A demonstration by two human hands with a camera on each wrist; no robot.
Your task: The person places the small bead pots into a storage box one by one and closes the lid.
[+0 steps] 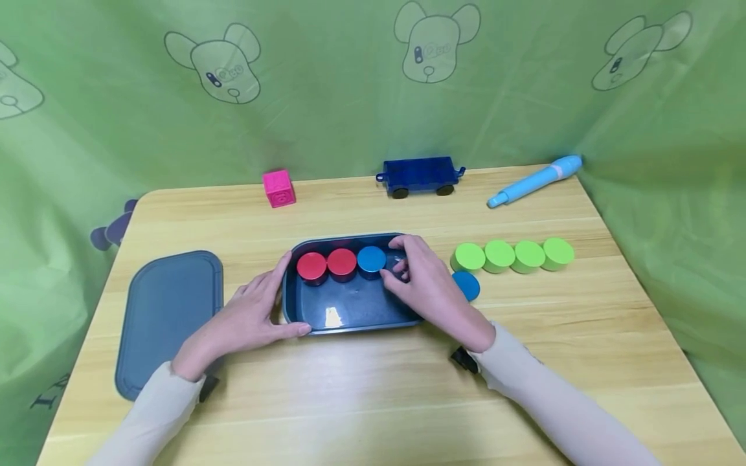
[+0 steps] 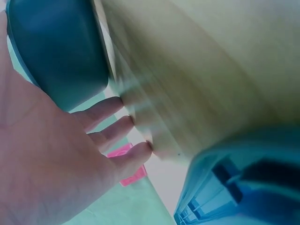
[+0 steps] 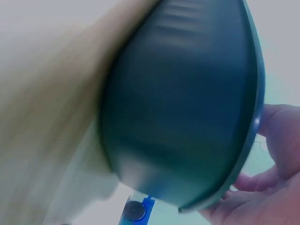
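Observation:
A dark blue plastic box (image 1: 350, 310) holds two red round blocks (image 1: 311, 266) and a blue round block (image 1: 371, 260) in a row along its far side. My left hand (image 1: 256, 317) spans the box's left end, fingers along the side and thumb at the near rim; its fingers (image 2: 110, 112) look extended in the left wrist view. Over the box's right end, my right hand (image 1: 422, 278) has bent fingers and a gap between thumb and index, close beside the blue block. In the right wrist view that hand (image 3: 276, 173) is behind the box wall (image 3: 183, 103); no held object shows.
Several green round blocks (image 1: 498, 255) stand in a row right of the box, with another blue round block (image 1: 466, 285) near the right wrist. A dark lid (image 1: 169, 317) lies left. Along the back are a pink cube (image 1: 279, 188), blue toy wagon (image 1: 419, 175) and light-blue pen (image 1: 535, 182).

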